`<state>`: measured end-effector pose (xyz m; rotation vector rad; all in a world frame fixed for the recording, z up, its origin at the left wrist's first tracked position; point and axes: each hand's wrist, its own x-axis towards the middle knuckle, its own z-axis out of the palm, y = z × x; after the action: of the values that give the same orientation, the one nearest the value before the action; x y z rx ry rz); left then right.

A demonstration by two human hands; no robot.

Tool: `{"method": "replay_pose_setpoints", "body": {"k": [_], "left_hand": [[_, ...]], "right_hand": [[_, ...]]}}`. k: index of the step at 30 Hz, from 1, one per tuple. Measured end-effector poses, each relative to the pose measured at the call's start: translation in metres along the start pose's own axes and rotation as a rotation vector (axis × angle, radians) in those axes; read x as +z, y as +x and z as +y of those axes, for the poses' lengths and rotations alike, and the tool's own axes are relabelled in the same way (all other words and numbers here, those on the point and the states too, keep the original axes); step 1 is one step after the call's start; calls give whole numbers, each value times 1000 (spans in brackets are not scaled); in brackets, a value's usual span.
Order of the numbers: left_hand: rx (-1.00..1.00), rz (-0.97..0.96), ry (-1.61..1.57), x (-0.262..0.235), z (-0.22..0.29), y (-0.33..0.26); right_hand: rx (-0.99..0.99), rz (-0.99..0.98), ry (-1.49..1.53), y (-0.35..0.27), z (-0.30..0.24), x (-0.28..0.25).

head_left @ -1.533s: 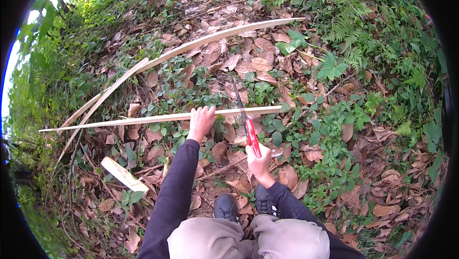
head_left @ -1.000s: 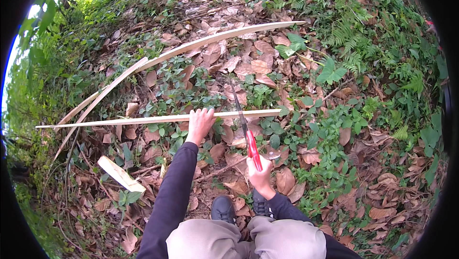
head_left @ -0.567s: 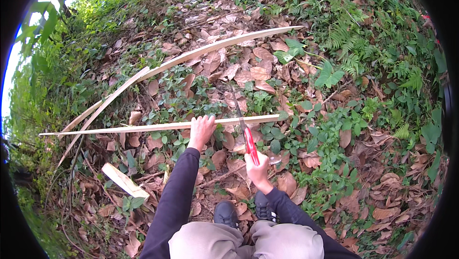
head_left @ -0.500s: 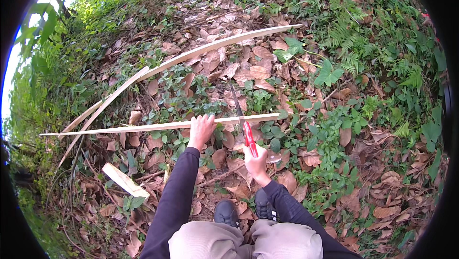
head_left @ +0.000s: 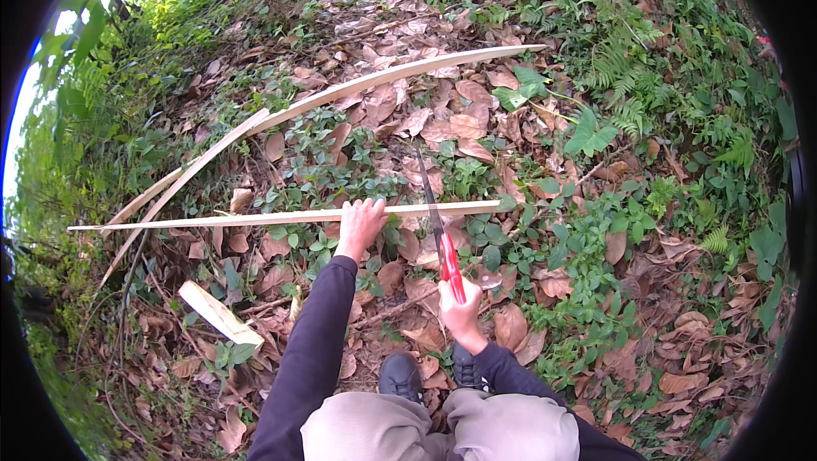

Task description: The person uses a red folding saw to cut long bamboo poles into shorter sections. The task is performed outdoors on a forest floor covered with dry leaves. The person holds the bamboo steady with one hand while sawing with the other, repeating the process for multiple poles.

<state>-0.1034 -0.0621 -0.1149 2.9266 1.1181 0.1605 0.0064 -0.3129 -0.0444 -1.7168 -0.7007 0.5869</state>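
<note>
A long pale wooden strip [head_left: 230, 220] lies across the view, and my left hand [head_left: 362, 227] is closed over it near its middle. My right hand [head_left: 460, 301] grips the red handle of a hand saw [head_left: 437, 227]. The saw's narrow dark blade crosses the strip between my left hand and the strip's right end, pointing away from me. Whether the teeth have cut into the wood is too small to tell.
Beyond lies a longer pale wooden strip [head_left: 383, 80], with another strip [head_left: 191, 179] meeting it at the left. A short wood block [head_left: 219, 315] rests on the leaves at the near left. Dry leaves and green plants cover the ground; my shoes [head_left: 400, 378] are close below.
My right hand and the saw have drawn back slightly toward me, with the blade still across the strip. My left hand keeps its hold, raised very slightly in the view.
</note>
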Motion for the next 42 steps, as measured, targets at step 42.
{"method": "replay_pose_setpoints", "body": {"k": [42], "left_hand": [[23,15,-17,1,-7,1]], "right_hand": [[51,-73,42,-19,-34,4]]}}
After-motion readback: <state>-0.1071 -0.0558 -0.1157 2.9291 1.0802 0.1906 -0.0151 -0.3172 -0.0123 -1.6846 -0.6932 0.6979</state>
